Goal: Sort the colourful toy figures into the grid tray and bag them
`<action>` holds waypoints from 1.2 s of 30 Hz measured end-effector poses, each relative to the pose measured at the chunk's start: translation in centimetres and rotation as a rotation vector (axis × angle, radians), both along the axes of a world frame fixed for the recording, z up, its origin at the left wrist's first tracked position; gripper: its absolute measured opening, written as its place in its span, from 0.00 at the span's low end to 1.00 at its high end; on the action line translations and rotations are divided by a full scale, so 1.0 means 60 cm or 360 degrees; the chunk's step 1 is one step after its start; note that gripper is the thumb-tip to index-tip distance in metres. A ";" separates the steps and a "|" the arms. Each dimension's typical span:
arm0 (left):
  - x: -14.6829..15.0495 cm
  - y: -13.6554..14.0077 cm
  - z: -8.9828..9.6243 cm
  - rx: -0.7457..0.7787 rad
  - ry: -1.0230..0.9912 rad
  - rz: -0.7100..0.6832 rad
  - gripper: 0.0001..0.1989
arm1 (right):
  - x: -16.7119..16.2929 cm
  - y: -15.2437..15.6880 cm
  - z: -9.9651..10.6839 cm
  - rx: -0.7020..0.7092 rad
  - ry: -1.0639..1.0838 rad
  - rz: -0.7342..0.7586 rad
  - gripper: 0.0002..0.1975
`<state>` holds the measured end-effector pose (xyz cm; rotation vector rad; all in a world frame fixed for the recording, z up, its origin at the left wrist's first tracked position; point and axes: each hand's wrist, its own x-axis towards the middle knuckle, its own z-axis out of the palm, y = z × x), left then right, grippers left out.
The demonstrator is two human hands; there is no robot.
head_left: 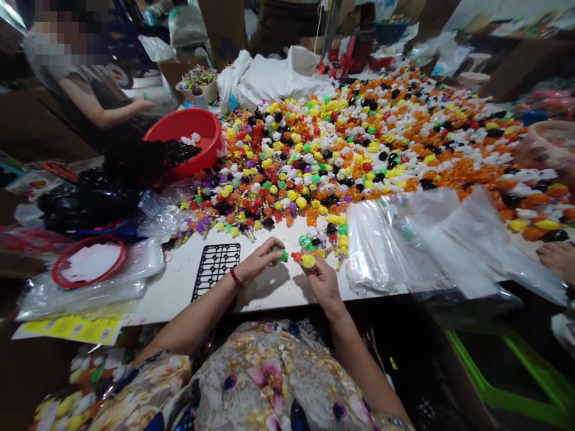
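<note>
My left hand [268, 254], with a dark red bead bracelet at the wrist, pinches a small green plastic figure [282, 255]. Over the white table, my right hand [321, 278] grips small plastic figures, a yellow one [308, 261] and a red one [297, 257] showing at the fingertips. The two hands are a short gap apart. Left of them lies a black plastic grid tray [217, 266]. Just beyond my right hand sits a small group of figures in green, white, black and yellow, some on patterned sticks [340, 260].
A large heap of colourful figures [314, 161] covers the table's far part. Clear plastic bags [386, 239] lie at right, a red tub [206, 137] and red basket [121, 263] at left. Another person [90, 96] stands far left; another hand [557, 260] shows at the right edge.
</note>
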<state>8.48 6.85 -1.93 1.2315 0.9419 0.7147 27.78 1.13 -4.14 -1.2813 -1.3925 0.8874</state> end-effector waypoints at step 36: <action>0.072 -0.053 -0.029 -0.0201 0.0201 0.0158 0.15 | -0.025 -0.040 0.000 -0.0236 -0.0178 0.0037 0.14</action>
